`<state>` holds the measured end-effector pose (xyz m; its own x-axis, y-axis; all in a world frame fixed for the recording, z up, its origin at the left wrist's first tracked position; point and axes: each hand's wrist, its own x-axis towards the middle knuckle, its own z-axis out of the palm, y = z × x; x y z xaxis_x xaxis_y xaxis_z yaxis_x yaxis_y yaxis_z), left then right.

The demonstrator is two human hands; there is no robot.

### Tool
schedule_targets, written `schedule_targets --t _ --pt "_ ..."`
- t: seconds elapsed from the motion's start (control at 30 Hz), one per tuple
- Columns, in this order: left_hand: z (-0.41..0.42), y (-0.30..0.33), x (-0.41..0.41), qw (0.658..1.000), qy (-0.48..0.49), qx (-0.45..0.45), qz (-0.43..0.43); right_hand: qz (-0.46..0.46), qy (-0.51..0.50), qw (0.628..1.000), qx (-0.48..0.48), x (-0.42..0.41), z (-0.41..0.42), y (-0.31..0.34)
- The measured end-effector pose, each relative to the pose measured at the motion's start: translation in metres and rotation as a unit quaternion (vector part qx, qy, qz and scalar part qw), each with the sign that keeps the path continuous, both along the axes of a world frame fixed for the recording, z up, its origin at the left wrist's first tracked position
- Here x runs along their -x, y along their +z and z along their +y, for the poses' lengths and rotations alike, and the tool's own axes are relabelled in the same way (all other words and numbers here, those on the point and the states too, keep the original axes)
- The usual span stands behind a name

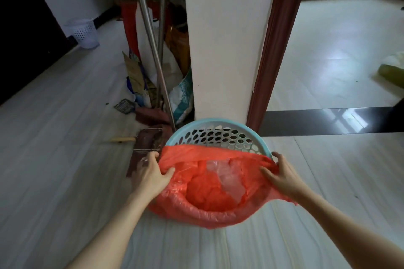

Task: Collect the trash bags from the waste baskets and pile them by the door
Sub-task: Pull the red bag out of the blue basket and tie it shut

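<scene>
Two hands are working at one bin low in the centre of the frame. I am pinching the bag (215,201), a thin red plastic liner, with my left hand (150,176) on the frame's left side of the rim and my right hand (282,176) on the right side, fingers and thumbs curling around the film. Neither hand is resting loose; both are gripping bag.

The bag is sitting inside the bin (218,135), a pale blue perforated basket standing on the floor against a white pillar (227,39). The far edge of the bag is lying off the rim, baring the holed wall behind; the near edge is folding over the front.

Inside, I am seeing a crumpled red wad (207,194) and a clear plastic scrap (229,177). I am judging the load light and soft, nothing rigid showing. The film looks slippery and easy to tear, so I am thinking the gathered rim is the best hold, bunching both sides together before lifting.

Toward the upper left of the frame, a second bin (84,33), white and perforated, is standing by a dark wall; whether it holds a bag I cannot tell.
</scene>
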<state>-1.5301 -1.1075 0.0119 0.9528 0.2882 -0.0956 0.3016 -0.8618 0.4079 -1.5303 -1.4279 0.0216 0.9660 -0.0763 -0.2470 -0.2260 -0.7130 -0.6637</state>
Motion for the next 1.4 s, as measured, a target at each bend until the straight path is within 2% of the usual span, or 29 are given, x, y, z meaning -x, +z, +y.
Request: schedule_targets --t 0.1,0.27,0.43,0.5,0.63,0.73,0.77,0.83,0.93,1.0,1.07,1.13,1.2,1.23,1.3,1.33,1.4 --pt "-0.017 -0.013 0.019 0.997 0.047 0.044 -0.033 -0.039 -0.008 0.999 -0.026 0.014 0.007 -0.016" --pt "-0.034 -0.019 0.019 0.983 0.094 0.066 -0.142 -0.135 -0.097 0.984 -0.058 0.006 0.024 -0.033" --pt "-0.04 -0.015 -0.002 0.98 0.1 0.015 -0.17 -0.149 -0.11 0.982 -0.031 -0.022 0.027 -0.037" --pt "-0.041 -0.017 -0.019 0.98 0.106 -0.013 -0.17 -0.138 -0.126 0.982 0.025 -0.036 0.027 -0.035" --pt "-0.042 -0.015 -0.052 0.984 0.073 -0.085 -0.136 -0.061 -0.097 0.967 0.226 -0.063 0.022 -0.015" --pt "-0.033 0.002 -0.069 0.987 0.028 -0.152 -0.036 -0.032 0.015 0.91 0.413 -0.079 0.016 0.01" --pt "-0.029 0.008 -0.074 0.985 0.019 -0.17 -0.01 -0.023 0.045 0.896 0.442 -0.082 0.016 0.019" --pt "-0.025 0.021 -0.082 0.989 0.031 -0.142 0.023 -0.004 0.075 0.891 0.449 -0.088 0.018 0.031" --pt "-0.032 0.044 -0.094 0.992 0.047 0.043 0.113 0.057 0.051 0.94 0.333 -0.096 0.03 0.043" --pt "-0.04 0.056 -0.099 0.969 0.03 0.192 0.152 0.135 0.061 0.976 0.159 -0.1 0.04 0.048" --pt "-0.049 0.062 -0.099 0.954 -0.01 0.252 0.164 0.223 0.071 0.972 0.008 -0.099 0.046 0.052" --pt "-0.053 0.064 -0.097 0.953 -0.039 0.281 0.107 0.224 0.062 0.971 -0.063 -0.097 0.044 0.055" --pt "-0.052 0.067 -0.096 0.935 -0.008 0.355 0.011 0.128 -0.009 0.981 -0.148 -0.098 0.036 0.058" --pt "-0.049 0.071 -0.097 0.916 0.027 0.4 -0.026 0.08 -0.071 0.969 -0.223 -0.099 0.031 0.062" --pt "-0.041 0.079 -0.099 0.894 0.076 0.435 -0.075 0.019 -0.183 0.907 -0.378 -0.099 0.021 0.073" --pt "-0.038 0.083 -0.098 0.897 0.076 0.427 -0.088 0.008 -0.203 0.883 -0.424 -0.098 0.017 0.078" --pt "-0.038 0.094 -0.094 0.908 0.052 0.402 -0.107 0.016 -0.185 0.868 -0.461 -0.092 0.018 0.09"
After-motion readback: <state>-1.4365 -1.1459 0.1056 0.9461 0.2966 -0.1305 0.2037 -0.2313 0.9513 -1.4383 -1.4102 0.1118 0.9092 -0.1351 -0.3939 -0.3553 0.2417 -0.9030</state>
